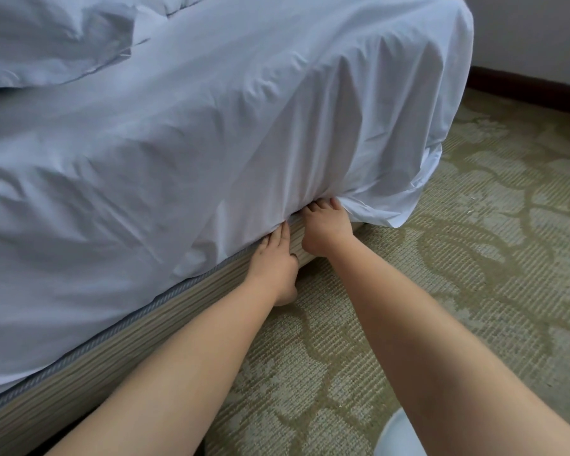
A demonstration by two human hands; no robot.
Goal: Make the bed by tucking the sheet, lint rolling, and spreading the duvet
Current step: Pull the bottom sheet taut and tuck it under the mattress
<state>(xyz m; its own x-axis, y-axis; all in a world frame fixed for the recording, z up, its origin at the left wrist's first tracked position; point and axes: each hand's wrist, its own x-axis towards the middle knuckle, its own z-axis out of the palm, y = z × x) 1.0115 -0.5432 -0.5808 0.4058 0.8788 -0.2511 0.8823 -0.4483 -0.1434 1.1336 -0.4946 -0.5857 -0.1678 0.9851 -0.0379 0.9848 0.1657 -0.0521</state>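
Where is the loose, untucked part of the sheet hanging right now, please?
In the head view, the untucked sheet hangs right of centre near the bed's far corner, drooping onto the carpet just beyond the right hand.

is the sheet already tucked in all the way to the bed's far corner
No, past the right hand the sheet hangs loose down to the carpet.

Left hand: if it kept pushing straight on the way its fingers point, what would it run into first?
The left hand lies flat against the striped bed base, fingers aimed up at the sheet edge. Going on, it would probably slide under the sheet, into the seam below the mattress; depth there is hidden.
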